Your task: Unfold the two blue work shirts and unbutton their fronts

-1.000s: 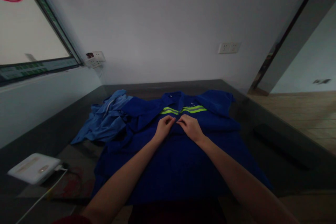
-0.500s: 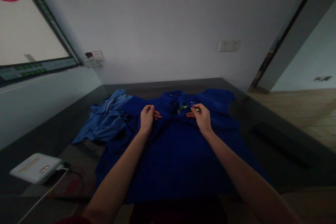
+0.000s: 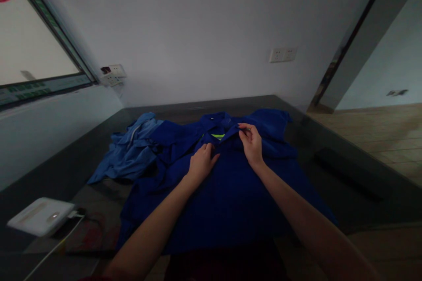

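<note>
One paler garment [image 3: 130, 153] adjoins the jacket [image 3: 235, 191] pinched by right fingers [image 3: 246, 127], grip of left fingers [image 3: 209, 147] unclear.

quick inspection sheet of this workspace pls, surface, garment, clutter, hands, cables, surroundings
surface: dark table, garments spread on it
garment: blue garment laid out, yellow-green stripe partly showing
clutter: crumpled lighter-blue garment and white box at left, long black object at right
hands: left hand on the blue garment's front, grip unclear; right hand pinching its edge
cables: white cable at the white box
surroundings: pale wall with sockets, window at left
</note>
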Motion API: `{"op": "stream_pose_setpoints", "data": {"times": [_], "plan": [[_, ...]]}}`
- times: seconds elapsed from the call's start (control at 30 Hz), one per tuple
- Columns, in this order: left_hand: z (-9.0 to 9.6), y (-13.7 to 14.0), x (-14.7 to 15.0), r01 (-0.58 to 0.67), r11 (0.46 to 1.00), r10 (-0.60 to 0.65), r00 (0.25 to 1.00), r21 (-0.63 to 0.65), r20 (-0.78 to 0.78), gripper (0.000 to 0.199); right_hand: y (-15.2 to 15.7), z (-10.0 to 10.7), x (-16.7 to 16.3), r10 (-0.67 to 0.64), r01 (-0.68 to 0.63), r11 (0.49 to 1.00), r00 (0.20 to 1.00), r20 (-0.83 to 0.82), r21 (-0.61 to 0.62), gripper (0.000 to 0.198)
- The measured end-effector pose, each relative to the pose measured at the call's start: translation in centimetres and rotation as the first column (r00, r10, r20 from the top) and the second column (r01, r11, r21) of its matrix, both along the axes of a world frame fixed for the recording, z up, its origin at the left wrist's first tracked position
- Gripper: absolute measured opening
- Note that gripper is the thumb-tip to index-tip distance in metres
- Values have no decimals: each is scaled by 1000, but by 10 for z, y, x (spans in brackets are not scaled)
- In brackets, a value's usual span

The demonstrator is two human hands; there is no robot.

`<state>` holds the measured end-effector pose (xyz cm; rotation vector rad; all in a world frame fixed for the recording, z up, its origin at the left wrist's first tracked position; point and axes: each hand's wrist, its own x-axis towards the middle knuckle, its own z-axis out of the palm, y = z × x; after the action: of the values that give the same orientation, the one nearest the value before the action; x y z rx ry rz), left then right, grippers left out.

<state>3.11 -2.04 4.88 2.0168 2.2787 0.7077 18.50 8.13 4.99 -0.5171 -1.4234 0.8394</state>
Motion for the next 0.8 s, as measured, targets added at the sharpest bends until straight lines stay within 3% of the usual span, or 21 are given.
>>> {"op": "stream_pose_setpoints", "data": {"times": [0.2, 0.37, 0.53, 0.63, 0.73, 0.8], "plan": [[-16, 10, -9, 5, 999, 0, 993, -44, 117, 27, -7, -1, -1, -23, 10, 996, 991, 135, 92, 11], [-27, 17, -13, 53, 998, -55, 963, 14, 263, 17, -12, 1, 1, -100, 56, 986, 954, 284, 160, 16], [-28, 15, -10, 78, 996, -87, 958, 44, 274, 6, -9, -5, 0, -86, -4, 980, 890, 447, 197, 25], [-27, 16, -11, 90, 995, -100, 953, 48, 285, 7, -6, -10, -1, -50, -37, 987, 860, 508, 159, 36], [-27, 20, -15, 129, 985, -163, 899, 110, 407, 8, -7, -7, 1, -117, 72, 991, 878, 465, 112, 38], [-24, 23, -17, 151, 981, -194, 801, 123, 566, 10, -10, 0, 4, -201, 155, 978, 888, 413, 143, 29]]}}
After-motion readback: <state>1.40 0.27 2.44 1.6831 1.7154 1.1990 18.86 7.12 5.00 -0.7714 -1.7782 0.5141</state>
